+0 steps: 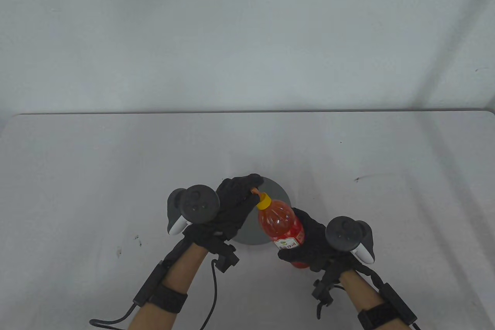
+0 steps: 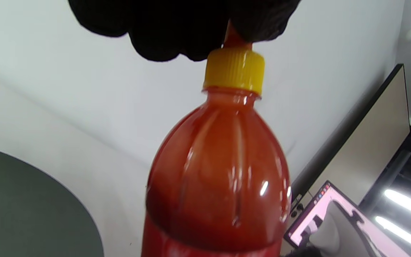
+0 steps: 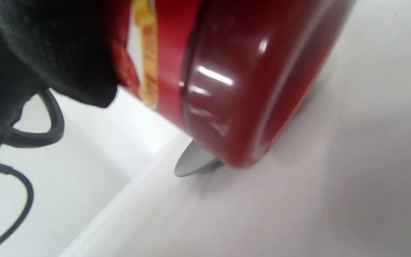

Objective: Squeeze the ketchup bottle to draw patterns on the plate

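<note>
A ketchup bottle [image 1: 281, 227] with a yellow cap [image 1: 264, 201] and a small red nozzle tip leans toward the upper left over a dark grey round plate [image 1: 275, 194]. My right hand [image 1: 309, 247] grips the bottle's lower body around the label. My left hand [image 1: 236, 200] pinches the red tip above the cap. In the left wrist view the left fingers [image 2: 177, 28] close on the tip above the cap [image 2: 234, 67], with the plate [image 2: 27, 207] at lower left. In the right wrist view the bottle's base [image 3: 241, 92] fills the frame above the plate's edge [image 3: 193, 162].
The white table [image 1: 96, 175] runs to a far edge against a pale wall. Small dark marks lie on the table at left [image 1: 137, 238] and right [image 1: 357, 179]. Glove cables [image 1: 212, 291] trail from both wrists toward the near edge.
</note>
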`<state>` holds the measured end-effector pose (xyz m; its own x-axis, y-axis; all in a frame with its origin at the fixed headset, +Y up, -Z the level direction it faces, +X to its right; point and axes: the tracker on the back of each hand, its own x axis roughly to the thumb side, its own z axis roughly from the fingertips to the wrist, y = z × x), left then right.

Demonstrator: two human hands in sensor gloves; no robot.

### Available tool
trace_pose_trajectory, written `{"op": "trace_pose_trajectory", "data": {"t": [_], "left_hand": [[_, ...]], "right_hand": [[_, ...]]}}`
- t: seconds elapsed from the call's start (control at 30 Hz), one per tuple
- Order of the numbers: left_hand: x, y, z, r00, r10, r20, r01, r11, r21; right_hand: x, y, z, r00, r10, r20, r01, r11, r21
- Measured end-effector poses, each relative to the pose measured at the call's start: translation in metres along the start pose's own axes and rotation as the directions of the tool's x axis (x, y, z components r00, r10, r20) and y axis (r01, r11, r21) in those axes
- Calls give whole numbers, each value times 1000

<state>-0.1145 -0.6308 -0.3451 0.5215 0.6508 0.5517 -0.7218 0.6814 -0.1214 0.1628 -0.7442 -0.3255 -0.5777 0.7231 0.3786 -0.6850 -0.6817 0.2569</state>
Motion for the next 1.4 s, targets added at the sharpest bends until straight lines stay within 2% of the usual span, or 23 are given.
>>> {"op": "trace_pose_trajectory", "data": {"t": [0.13,0.33,0.6,0.7,0.9,1.2,1.4], "left_hand": [[-3,1,1,1000,-4,-31,5,1000,18],[-8,1,0,994,32,-103,-35,999,-24],[-9,-1,0,996,83,-41,-84,996,-13],[-9,-3,0,993,107,-46,-106,994,29],[-8,-2,2,995,-24,-96,26,999,24],[-6,-3,0,999,5,-45,-6,999,-32],[-8,-4,1,994,-63,-88,63,998,-9]], "right_hand": [[1,2,-1,1000,9,-1,-9,1000,6],[0,3,0,1000,14,-3,-14,1000,12],[-1,1,0,1000,23,-11,-23,1000,5],[-1,1,0,1000,28,-11,-28,1000,7],[-1,2,0,999,45,-13,-44,999,20],[-1,2,0,999,43,-22,-42,999,15],[-2,3,0,998,57,-20,-57,998,33]]}}
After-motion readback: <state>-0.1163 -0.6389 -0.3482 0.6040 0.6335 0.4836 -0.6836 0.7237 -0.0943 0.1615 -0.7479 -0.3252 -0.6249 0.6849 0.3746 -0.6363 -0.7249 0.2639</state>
